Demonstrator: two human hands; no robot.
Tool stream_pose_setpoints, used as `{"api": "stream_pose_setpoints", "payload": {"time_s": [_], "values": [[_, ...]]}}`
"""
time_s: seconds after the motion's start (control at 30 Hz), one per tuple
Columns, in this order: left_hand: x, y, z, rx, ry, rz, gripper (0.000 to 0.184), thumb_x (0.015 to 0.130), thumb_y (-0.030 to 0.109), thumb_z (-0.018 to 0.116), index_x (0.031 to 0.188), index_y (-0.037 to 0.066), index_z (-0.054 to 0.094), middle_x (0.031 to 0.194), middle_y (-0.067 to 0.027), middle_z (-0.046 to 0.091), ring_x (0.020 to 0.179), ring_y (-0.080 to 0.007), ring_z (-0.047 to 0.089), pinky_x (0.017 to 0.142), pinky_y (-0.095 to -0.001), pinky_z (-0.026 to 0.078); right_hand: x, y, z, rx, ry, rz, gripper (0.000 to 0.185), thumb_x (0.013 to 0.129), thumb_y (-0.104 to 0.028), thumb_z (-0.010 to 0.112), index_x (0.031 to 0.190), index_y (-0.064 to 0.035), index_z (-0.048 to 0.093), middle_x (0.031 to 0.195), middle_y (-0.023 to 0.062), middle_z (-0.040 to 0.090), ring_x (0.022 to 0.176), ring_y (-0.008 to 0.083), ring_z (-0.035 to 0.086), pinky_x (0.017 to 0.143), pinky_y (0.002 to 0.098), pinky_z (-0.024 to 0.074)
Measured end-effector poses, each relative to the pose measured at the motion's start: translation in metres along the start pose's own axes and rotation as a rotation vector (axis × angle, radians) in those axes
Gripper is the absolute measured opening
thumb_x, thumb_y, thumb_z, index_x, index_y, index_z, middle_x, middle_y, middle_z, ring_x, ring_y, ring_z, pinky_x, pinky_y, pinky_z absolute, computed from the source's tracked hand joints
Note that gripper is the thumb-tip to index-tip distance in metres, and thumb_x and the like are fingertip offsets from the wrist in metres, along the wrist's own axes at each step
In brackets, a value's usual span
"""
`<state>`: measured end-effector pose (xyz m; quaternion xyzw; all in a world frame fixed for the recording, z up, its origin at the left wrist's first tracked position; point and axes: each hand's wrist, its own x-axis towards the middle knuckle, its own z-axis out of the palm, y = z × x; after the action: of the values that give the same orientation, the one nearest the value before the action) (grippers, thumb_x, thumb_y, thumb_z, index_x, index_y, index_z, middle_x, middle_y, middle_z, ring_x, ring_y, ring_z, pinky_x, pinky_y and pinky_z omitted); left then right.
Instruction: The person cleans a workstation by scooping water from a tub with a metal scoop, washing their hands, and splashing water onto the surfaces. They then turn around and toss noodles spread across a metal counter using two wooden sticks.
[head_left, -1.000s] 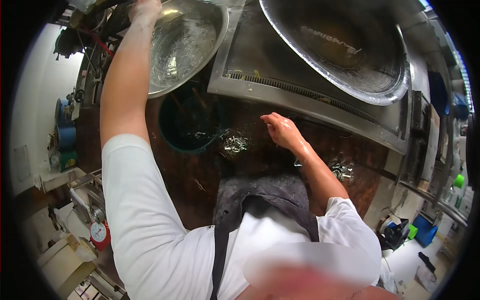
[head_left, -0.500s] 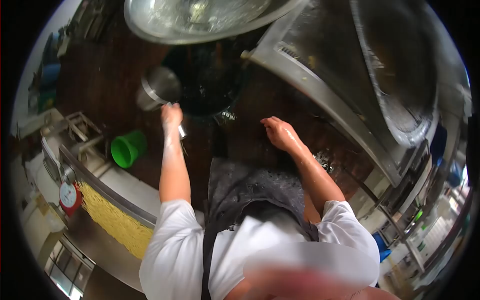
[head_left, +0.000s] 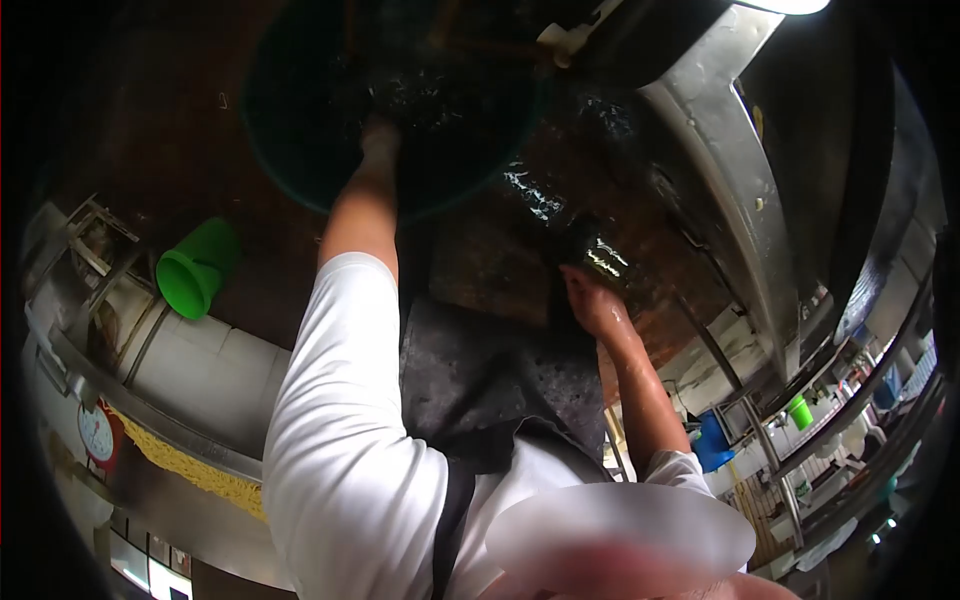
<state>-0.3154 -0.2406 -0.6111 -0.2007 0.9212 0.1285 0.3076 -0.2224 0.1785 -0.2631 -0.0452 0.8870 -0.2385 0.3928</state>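
Tub is standing ahead, its round rim encircling the nearer, left hand; dark water is hiding its fingers, leaving spread and grip untellable. The right hand, loosely curling, palm unseen, nothing visibly held, is hanging outside, rightward.

The tub sits on the floor, the bucket to its left; noodles lie along the worktop's edge.
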Motion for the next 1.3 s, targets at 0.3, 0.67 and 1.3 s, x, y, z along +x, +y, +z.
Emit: {"api": "stream_pose_setpoints", "payload": {"time_s": [0.3, 0.67, 1.3], "values": [[-0.043, -0.042, -0.035, -0.660, -0.187, -0.138, 0.025, 0.084, 0.023, 0.068, 0.100, 0.002, 0.066, 0.085, -0.0152, 0.069, 0.073, -0.0260, 0.069, 0.062, -0.0384, 0.055, -0.009, -0.021, -0.014, 0.060, 0.048, -0.198, 0.023, 0.093, -0.013, 0.055, 0.112, -0.0060, 0.065, 0.100, 0.0185, 0.067, 0.091, 0.0393, 0.066, 0.077, 0.0455, 0.0540], [-0.394, 0.041, -0.387, -1.442, 0.186, -0.232, 0.029, 0.085, 0.004, 0.070, 0.105, 0.005, 0.049, 0.065, -0.0003, 0.047, 0.045, -0.0109, 0.045, 0.038, -0.0284, 0.040, -0.026, -0.163, -0.181, 0.127, 0.395, -0.792, 0.022, 0.087, -0.008, 0.056, 0.107, -0.0039, 0.065, 0.100, 0.0169, 0.066, 0.092, 0.0378, 0.065, 0.079, 0.0464, 0.0537], [-0.449, 0.437, -0.544, 0.240, 0.882, 1.149, 0.020, 0.084, 0.012, 0.058, 0.100, 0.001, 0.059, 0.103, -0.0234, 0.066, 0.097, -0.0409, 0.063, 0.085, -0.0515, 0.050, -0.005, -0.043, -0.464, -0.140, 0.759, 0.018, 0.035, 0.078, -0.028, 0.068, 0.103, -0.0034, 0.073, 0.113, 0.0195, 0.069, 0.104, 0.0318, 0.069, 0.089, 0.0396, 0.0552]]}}
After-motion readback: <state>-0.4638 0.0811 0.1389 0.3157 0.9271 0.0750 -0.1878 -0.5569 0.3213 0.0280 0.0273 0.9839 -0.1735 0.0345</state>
